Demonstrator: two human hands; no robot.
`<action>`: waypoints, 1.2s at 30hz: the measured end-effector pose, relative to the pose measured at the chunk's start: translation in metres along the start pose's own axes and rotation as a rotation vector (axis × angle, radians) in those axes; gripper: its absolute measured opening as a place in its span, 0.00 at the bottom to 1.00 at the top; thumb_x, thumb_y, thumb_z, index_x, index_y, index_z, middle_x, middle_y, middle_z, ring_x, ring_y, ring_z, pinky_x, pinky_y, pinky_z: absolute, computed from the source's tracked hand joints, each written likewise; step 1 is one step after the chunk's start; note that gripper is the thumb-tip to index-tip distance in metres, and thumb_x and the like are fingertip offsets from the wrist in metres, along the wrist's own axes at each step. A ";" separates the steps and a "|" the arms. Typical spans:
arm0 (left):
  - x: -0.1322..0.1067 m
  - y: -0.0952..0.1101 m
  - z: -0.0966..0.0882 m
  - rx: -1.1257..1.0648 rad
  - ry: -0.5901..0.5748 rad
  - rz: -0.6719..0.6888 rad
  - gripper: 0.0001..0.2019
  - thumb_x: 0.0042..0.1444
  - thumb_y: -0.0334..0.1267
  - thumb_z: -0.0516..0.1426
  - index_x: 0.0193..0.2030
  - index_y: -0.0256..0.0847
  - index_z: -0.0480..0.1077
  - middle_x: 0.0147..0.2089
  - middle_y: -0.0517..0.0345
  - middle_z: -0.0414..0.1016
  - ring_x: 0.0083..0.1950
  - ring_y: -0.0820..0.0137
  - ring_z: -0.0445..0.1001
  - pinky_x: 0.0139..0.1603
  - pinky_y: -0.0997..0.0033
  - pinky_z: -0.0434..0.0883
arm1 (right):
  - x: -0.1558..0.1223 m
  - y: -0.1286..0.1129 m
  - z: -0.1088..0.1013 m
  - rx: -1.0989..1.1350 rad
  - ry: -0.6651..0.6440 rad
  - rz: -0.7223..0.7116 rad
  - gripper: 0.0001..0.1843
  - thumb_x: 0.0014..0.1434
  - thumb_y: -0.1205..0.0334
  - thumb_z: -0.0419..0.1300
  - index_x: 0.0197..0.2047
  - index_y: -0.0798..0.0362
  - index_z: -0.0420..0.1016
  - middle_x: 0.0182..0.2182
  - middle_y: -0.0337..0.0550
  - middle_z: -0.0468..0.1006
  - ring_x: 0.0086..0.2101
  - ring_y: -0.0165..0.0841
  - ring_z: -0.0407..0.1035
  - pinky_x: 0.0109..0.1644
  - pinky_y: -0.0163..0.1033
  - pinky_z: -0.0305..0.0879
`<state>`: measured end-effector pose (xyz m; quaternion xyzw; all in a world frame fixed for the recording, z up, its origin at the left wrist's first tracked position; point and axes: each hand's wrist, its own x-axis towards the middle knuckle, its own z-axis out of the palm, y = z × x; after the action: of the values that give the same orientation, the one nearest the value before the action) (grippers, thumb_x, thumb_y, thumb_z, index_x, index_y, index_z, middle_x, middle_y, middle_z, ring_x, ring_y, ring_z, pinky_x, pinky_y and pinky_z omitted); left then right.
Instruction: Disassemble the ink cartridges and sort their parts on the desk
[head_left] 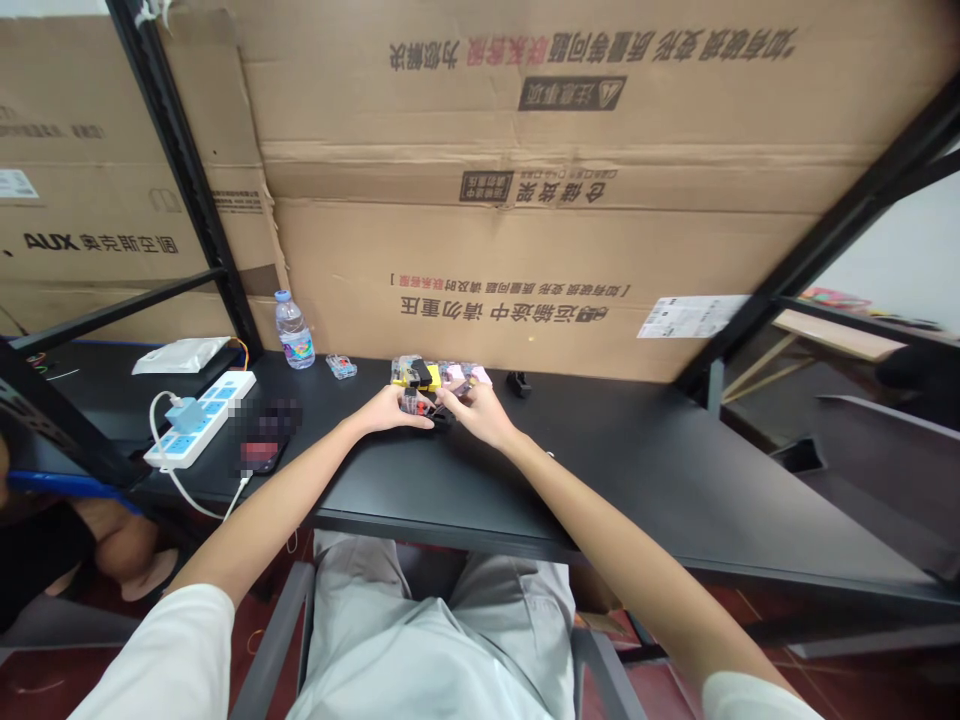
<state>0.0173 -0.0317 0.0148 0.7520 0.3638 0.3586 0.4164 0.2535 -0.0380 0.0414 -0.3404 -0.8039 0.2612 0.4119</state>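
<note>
Head view. I count one black table [675, 470], one white power strip [202, 420] at near left, one water bottle [292, 330] at far left and one phone [262, 450] just beside the strip. At far middle stands one row of coloured blocks [442, 374]; its members are too small to count. One loose clear block [341, 366] lies left of the row and one black piece [517, 383] lies right of it.

Step in hand, as I judge it: joining small parts just near of the row. The left hand [390, 410] has its fingers closed on the held block [414, 402]. The right hand [484, 412] has its fingertips pinched narrow on a dark part [439, 412] touching that block. The next move calls for fine alignment and light pressure.
</note>
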 end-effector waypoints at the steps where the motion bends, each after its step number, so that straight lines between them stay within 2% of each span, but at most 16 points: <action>1: 0.000 0.000 0.001 0.000 -0.004 0.003 0.26 0.47 0.46 0.76 0.51 0.34 0.84 0.47 0.46 0.86 0.49 0.58 0.83 0.58 0.58 0.76 | 0.001 -0.002 0.001 -0.016 -0.001 -0.005 0.28 0.71 0.39 0.57 0.35 0.54 0.85 0.27 0.45 0.80 0.28 0.36 0.71 0.34 0.39 0.67; 6: -0.002 0.005 0.005 0.029 -0.008 0.005 0.25 0.47 0.45 0.76 0.50 0.34 0.84 0.46 0.47 0.87 0.47 0.58 0.84 0.56 0.59 0.77 | 0.003 -0.005 0.005 -0.035 0.078 0.008 0.31 0.69 0.37 0.59 0.30 0.55 0.85 0.20 0.41 0.76 0.24 0.32 0.67 0.29 0.37 0.62; 15: -0.003 0.012 0.006 0.188 0.026 0.144 0.24 0.48 0.46 0.76 0.49 0.36 0.85 0.47 0.47 0.87 0.49 0.55 0.85 0.57 0.58 0.78 | -0.003 0.001 0.009 0.059 0.189 0.163 0.30 0.65 0.37 0.63 0.25 0.55 0.83 0.12 0.40 0.71 0.16 0.33 0.67 0.21 0.37 0.62; 21: -0.003 0.015 0.003 0.246 0.042 0.210 0.23 0.48 0.45 0.76 0.50 0.38 0.85 0.47 0.48 0.88 0.51 0.55 0.85 0.61 0.57 0.76 | -0.003 0.001 0.011 0.087 0.207 0.188 0.32 0.65 0.35 0.62 0.23 0.55 0.82 0.11 0.41 0.71 0.14 0.32 0.65 0.20 0.37 0.62; 28: -0.002 0.014 0.002 0.266 0.056 0.207 0.23 0.47 0.46 0.76 0.48 0.38 0.85 0.45 0.50 0.88 0.50 0.55 0.85 0.59 0.58 0.77 | -0.003 0.002 0.009 0.132 0.202 0.203 0.32 0.64 0.33 0.63 0.26 0.55 0.83 0.13 0.40 0.72 0.14 0.31 0.65 0.22 0.36 0.65; 36: -0.001 0.013 0.000 0.324 0.048 0.192 0.23 0.47 0.47 0.77 0.48 0.39 0.85 0.46 0.51 0.87 0.46 0.58 0.85 0.53 0.62 0.78 | -0.004 0.005 0.004 0.131 0.191 0.224 0.30 0.64 0.35 0.64 0.28 0.55 0.84 0.15 0.40 0.72 0.15 0.31 0.65 0.21 0.36 0.62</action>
<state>0.0198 -0.0374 0.0263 0.8319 0.3530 0.3513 0.2450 0.2536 -0.0387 0.0342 -0.4237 -0.6993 0.3239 0.4760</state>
